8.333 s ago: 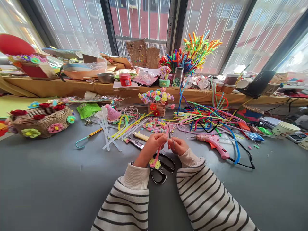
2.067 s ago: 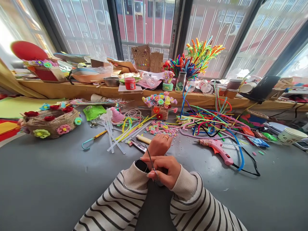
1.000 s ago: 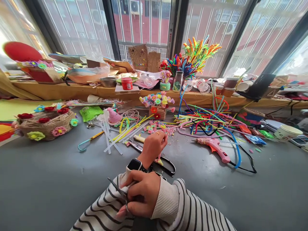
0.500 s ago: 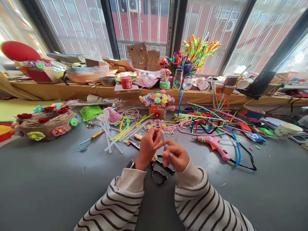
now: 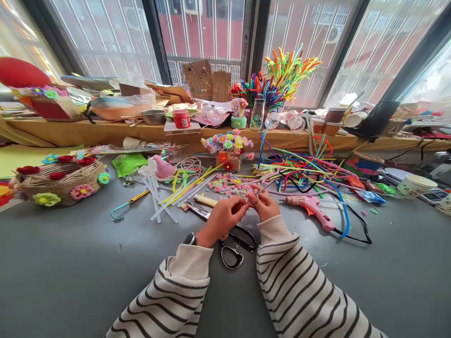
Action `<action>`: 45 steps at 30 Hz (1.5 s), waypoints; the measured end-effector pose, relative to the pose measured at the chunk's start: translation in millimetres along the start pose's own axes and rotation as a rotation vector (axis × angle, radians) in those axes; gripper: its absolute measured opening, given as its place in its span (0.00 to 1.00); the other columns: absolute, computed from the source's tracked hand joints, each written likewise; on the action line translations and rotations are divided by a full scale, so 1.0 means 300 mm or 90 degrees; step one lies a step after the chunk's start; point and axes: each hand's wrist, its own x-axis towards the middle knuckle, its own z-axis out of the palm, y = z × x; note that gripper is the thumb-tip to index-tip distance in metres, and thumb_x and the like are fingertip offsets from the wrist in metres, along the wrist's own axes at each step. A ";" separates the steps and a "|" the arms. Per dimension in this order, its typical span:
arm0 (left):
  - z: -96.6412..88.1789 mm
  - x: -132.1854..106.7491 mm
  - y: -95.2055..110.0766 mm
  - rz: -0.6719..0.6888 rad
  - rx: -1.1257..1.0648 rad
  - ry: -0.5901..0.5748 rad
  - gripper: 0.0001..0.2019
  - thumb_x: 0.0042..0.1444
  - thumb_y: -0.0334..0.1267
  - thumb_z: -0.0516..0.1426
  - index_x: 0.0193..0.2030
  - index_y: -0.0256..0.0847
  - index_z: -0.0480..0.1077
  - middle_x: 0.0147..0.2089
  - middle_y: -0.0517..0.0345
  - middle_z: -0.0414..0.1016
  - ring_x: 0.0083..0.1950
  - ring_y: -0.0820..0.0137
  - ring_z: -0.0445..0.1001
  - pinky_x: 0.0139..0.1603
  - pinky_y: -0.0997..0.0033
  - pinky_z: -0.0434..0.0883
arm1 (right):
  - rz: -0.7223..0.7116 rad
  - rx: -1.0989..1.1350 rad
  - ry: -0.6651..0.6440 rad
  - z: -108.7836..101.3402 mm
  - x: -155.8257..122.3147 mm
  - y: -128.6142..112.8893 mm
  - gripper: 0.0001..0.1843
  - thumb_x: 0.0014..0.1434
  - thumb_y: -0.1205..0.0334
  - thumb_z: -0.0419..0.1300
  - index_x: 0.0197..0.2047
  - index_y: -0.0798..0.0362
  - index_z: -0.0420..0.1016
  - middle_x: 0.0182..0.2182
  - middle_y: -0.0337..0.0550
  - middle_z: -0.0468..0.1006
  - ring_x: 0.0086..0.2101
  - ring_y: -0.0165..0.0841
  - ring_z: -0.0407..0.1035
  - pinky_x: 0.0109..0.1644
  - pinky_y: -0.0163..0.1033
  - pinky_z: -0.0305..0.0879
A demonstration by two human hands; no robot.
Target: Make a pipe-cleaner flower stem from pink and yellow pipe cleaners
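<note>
My left hand (image 5: 222,216) is closed in a pinch on a small pink pipe-cleaner piece, most of it hidden by the fingers. My right hand (image 5: 265,207) touches it fingertip to fingertip and grips small metal scissors (image 5: 263,189), whose blades point up and to the right. Both hands hover over the grey table (image 5: 70,263), just above large black-handled scissors (image 5: 235,245) lying flat. A smartwatch shows at my left wrist (image 5: 190,238). Both sleeves are striped.
A pink glue gun (image 5: 310,209) with a black cord lies to the right. A heap of coloured pipe cleaners (image 5: 299,171) is behind it. Small pink flowers (image 5: 229,184), white strips (image 5: 155,197), a flower basket (image 5: 59,180) and a cluttered sill (image 5: 141,129) surround the hands.
My right hand, with the small scissors, had gone to my left sleeve near the watch. It has come back forward and meets my left hand again.
</note>
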 end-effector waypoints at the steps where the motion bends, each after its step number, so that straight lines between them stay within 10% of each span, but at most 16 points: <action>1: -0.001 0.000 -0.001 -0.014 -0.030 -0.032 0.13 0.49 0.43 0.45 0.26 0.37 0.63 0.20 0.62 0.64 0.21 0.79 0.60 0.22 0.79 0.58 | 0.001 0.001 0.012 -0.005 0.004 -0.001 0.13 0.33 0.54 0.61 0.19 0.56 0.71 0.38 0.43 0.65 0.33 0.32 0.62 0.23 0.31 0.64; 7: -0.018 0.011 -0.009 -0.099 -0.212 -0.037 0.14 0.48 0.46 0.46 0.27 0.36 0.64 0.18 0.63 0.62 0.19 0.79 0.60 0.18 0.81 0.58 | 0.085 -0.002 0.040 -0.012 -0.001 0.003 0.20 0.37 0.45 0.56 0.24 0.56 0.71 0.34 0.44 0.65 0.28 0.27 0.62 0.21 0.31 0.64; 12: -0.025 0.019 -0.015 -0.120 -0.322 0.100 0.13 0.48 0.45 0.46 0.28 0.37 0.62 0.14 0.67 0.56 0.14 0.82 0.54 0.13 0.82 0.53 | 0.027 -0.138 -0.125 0.013 -0.036 0.018 0.26 0.40 0.40 0.51 0.18 0.57 0.69 0.36 0.48 0.62 0.34 0.34 0.61 0.19 0.30 0.64; 19: -0.027 0.022 0.006 -0.131 -0.342 0.078 0.14 0.49 0.45 0.45 0.21 0.36 0.58 0.11 0.70 0.48 0.12 0.84 0.47 0.13 0.81 0.47 | -0.062 -0.305 -0.327 0.014 -0.044 0.029 0.29 0.46 0.39 0.43 0.18 0.56 0.69 0.30 0.46 0.62 0.31 0.31 0.61 0.22 0.31 0.61; 31: -0.026 0.019 0.001 -0.117 -0.275 0.077 0.14 0.49 0.44 0.44 0.19 0.37 0.55 0.12 0.69 0.49 0.14 0.83 0.49 0.15 0.81 0.49 | -0.182 -0.377 -0.220 0.018 -0.061 0.004 0.23 0.46 0.48 0.50 0.11 0.55 0.61 0.14 0.38 0.64 0.18 0.25 0.58 0.24 0.32 0.55; 45: -0.025 0.019 0.001 -0.119 -0.293 0.038 0.15 0.49 0.45 0.44 0.20 0.37 0.55 0.11 0.70 0.49 0.12 0.83 0.49 0.14 0.81 0.50 | -0.128 -0.319 -0.322 0.023 -0.063 -0.010 0.25 0.50 0.47 0.45 0.13 0.55 0.64 0.18 0.40 0.66 0.21 0.26 0.59 0.23 0.31 0.55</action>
